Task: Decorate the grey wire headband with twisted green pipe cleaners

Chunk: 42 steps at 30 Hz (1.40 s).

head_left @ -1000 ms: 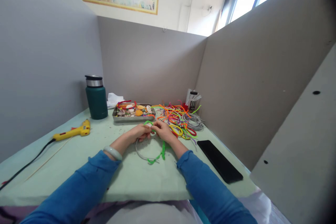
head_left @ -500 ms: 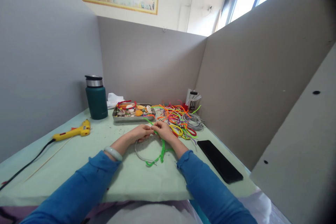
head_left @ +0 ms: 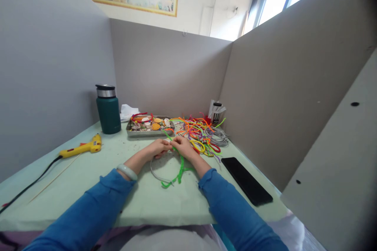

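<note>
My left hand [head_left: 159, 148] and my right hand [head_left: 183, 146] meet at the middle of the green table [head_left: 88, 176], fingers pinched together. Between them they hold a green pipe cleaner [head_left: 180, 166] wound onto a thin grey hoop [head_left: 155, 171]. The hoop curves down toward me over the table, and the green tail trails beside it. A short green end sticks up past my fingertips. A pale bangle sits on my left wrist.
A metal tray [head_left: 149, 132] of shells and a heap of coloured pipe cleaners [head_left: 200, 131] lie just beyond my hands. A teal flask [head_left: 107, 109] and yellow glue gun [head_left: 82, 147] are at the left, a black phone [head_left: 246, 180] at the right. Grey partitions enclose the table.
The green loop above my fingers has been pulled down into a straight end. The hoop and green tail have shifted slightly left and toward me. My hands stayed in place.
</note>
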Tool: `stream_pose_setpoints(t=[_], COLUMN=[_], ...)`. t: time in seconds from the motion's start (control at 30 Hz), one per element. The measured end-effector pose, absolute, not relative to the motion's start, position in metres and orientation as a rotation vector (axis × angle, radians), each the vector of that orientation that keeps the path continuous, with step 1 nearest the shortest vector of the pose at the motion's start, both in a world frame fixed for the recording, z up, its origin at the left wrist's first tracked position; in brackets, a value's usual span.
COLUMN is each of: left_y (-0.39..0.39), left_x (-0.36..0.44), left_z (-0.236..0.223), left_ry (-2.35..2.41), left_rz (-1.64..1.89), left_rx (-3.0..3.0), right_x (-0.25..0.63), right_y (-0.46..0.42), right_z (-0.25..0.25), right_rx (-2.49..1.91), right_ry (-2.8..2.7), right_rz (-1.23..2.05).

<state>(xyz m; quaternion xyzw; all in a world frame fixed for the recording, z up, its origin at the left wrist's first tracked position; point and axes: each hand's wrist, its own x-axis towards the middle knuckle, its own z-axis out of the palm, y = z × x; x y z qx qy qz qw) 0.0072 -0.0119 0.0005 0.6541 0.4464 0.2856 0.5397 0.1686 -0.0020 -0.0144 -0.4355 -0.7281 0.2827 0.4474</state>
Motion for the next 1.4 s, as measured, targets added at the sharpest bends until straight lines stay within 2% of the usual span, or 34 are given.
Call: stream_pose_setpoints(t=[1.4], left_y=[-0.0132], left_x=[0.0090], left_z=[0.0012], left_ry=[1.118], left_rz=[0.723], left_rx=[1.556], right_x=[0.1698], right_y=[-0.0004], right_z=[-0.0199], right_rx=[-1.143], right_ry=[-1.856], right_rz=[0.706])
